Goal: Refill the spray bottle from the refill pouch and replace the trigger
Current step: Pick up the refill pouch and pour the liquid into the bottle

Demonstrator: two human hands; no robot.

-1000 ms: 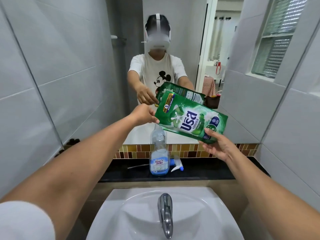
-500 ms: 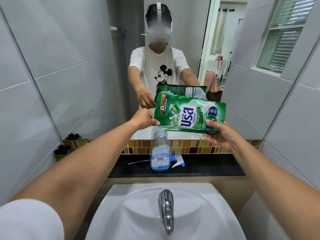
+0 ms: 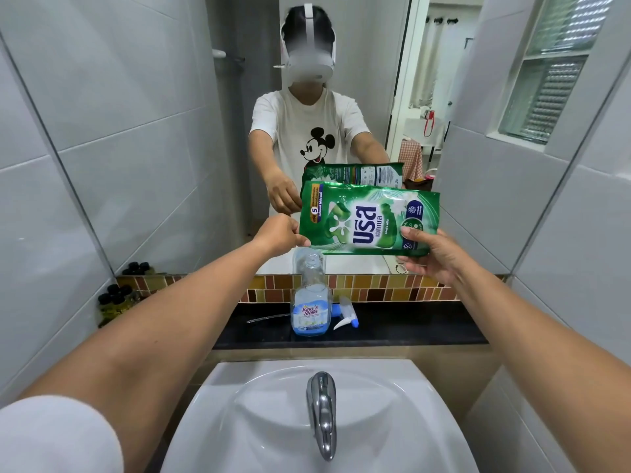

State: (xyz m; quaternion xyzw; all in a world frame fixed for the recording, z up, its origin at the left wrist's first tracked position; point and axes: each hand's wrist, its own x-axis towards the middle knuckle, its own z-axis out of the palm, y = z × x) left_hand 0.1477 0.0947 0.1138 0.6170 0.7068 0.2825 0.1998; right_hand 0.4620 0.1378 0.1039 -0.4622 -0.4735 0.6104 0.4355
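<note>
I hold a green refill pouch (image 3: 367,220) sideways, roughly level, above the black ledge. My left hand (image 3: 278,233) pinches its left corner, and my right hand (image 3: 432,257) grips its right end. Directly under the pouch's left corner stands a clear spray bottle (image 3: 310,302) with an open neck, a blue label and a little liquid at the bottom. The blue and white trigger (image 3: 345,317) with its dip tube lies on the ledge behind and to the right of the bottle.
A black ledge (image 3: 426,327) runs below a wall mirror (image 3: 341,97) that reflects a person and the pouch. A white basin (image 3: 239,421) with a chrome tap (image 3: 321,411) sits in front. Several small dark-capped bottles (image 3: 114,302) stand at the ledge's left end.
The pouch has turned from tilted to roughly level and now sits lower, just over the bottle's neck. Both hands have kept their hold on it.
</note>
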